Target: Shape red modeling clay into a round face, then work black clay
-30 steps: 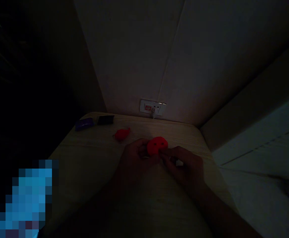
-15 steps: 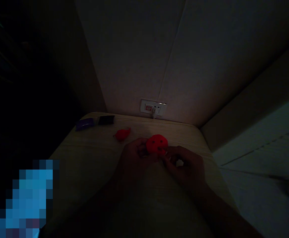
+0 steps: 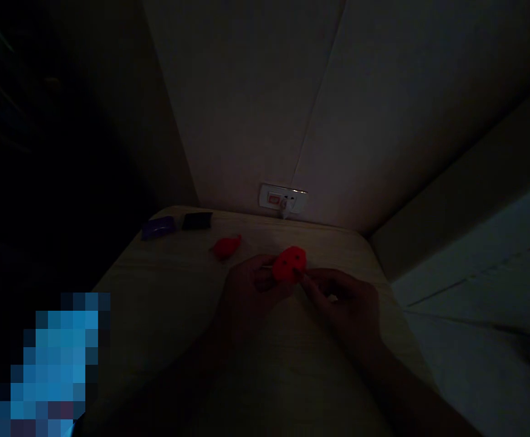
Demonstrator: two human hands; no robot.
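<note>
My left hand [image 3: 249,291] is closed around the lower left of a flat, rounded red disc [image 3: 287,265] that looks like modelling clay. Two dark round spots show on the disc's face, with a larger dark mark below them. The fingertips of my right hand [image 3: 346,300] are pinched together at the disc's lower right, by that larger mark. Whatever the pinch may hold is too dark to make out; a small pale spot shows between the right fingers. A separate red lump [image 3: 226,247] with thin pointed ends lies on the table behind my left hand.
A purple packet [image 3: 158,227] and a dark flat packet [image 3: 197,221] lie at the back left of the wooden table [image 3: 287,364]. On the wall behind is a socket [image 3: 283,198] with a plug in it. A pale panel [image 3: 483,291] stands at the right.
The red disc has tilted and turned in my left hand, so its face looks narrower. My right hand stays at its lower edge. The view has shifted slightly.
</note>
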